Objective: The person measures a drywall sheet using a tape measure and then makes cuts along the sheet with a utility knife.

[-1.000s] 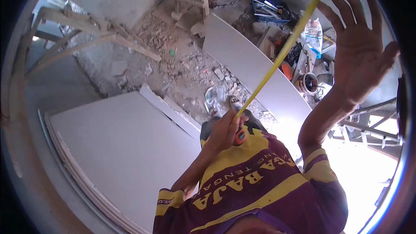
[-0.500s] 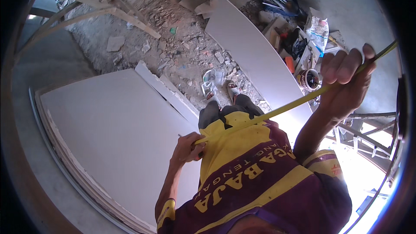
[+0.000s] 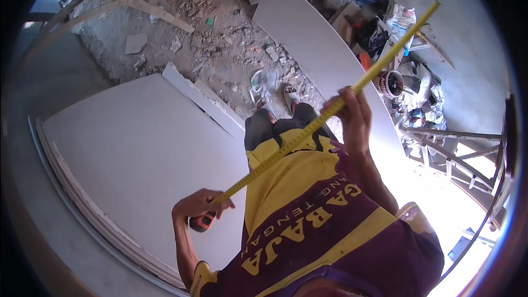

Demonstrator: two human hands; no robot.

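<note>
A yellow tape measure blade (image 3: 291, 142) stretches slantwise across the front of my body, from lower left to upper right. At its lower end my left hand (image 3: 201, 204) is closed round the red and black tape measure case (image 3: 202, 221). Farther up, my right hand (image 3: 352, 114) pinches the blade between thumb and fingers. Beyond that grip the blade's free end sticks up toward the wall at the upper right. Both hands are in the air in front of my yellow and maroon shirt.
A stack of pale boards (image 3: 137, 170) lies at my left. Another long board (image 3: 313, 38) runs ahead to the right. Rubble (image 3: 214, 38) covers the floor by my feet. A bucket (image 3: 389, 83), a white sack (image 3: 400, 19) and a wooden frame (image 3: 121, 0) stand farther out.
My right hand has come down and inward from the blade's far end to a grip partway along it. My left hand has moved left and slightly down, bringing the tape measure case into view.
</note>
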